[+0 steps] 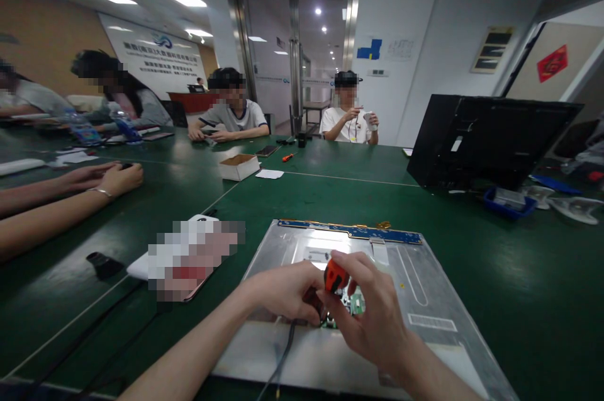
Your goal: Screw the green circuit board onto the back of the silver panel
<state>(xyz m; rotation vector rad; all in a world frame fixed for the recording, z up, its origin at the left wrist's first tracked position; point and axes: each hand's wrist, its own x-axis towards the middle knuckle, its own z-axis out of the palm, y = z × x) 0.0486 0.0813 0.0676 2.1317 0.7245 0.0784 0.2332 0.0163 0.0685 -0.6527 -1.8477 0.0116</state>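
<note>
An orange and black screwdriver (pixel 334 275) stands nearly upright in my right hand (pixel 372 306), its handle between thumb and fingers. Its tip is hidden behind my hands. Close beside it, my left hand (pixel 295 294) is bent down over a green circuit board (pixel 357 301), its fingers curled; whatever they pinch is out of sight. The board sits on the metal back of a flat display panel (pixel 438 288), which lies on the table. Along the panel's far edge runs a blue circuit strip (pixel 349 231). A dark cable (pixel 284 354) passes below my left hand.
On the green table (pixel 358 196) are a pixelated phone-like item (pixel 189 256), a white box (pixel 239 168), another orange screwdriver (pixel 287 157) and a blue tray (pixel 509 203). A black monitor (pixel 491 136) stands right. A co-worker's hands (pixel 108 180) reach in from the left; several people sit beyond.
</note>
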